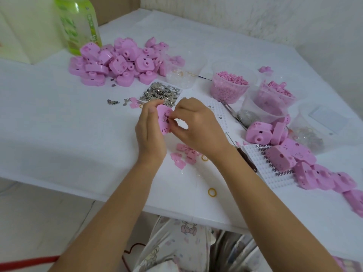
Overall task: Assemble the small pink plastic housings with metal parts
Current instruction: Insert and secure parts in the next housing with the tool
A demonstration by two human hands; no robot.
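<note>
Patterned clothing fills the bottom edge, cut off by the frame, and two bare forearms reach up from it to mid-frame. Left hand (150, 130) grips one pink housing (164, 122) upright above the white table (59, 124), thumb and fingers curled round its edges. Right hand (198, 124) pinches a small metal part (166, 119) against the housing's face; its fingertips hide most of that part. Three yellow rings (212, 192) lie on the table, one of them half hidden behind the left hand. Small pink pieces (182, 156) sit between the wrists, too jumbled to count. Two white pegboards (267, 173) lie at right. Loose housings form two heaps: one upper left (117, 63), one lower right (306, 161) that runs out of frame. Loose metal parts (160, 93) lie heaped just above the hands. About five clear tubs (228, 87) stand at upper right, overlapping. One green bottle (78, 22) is cropped at the top.
</note>
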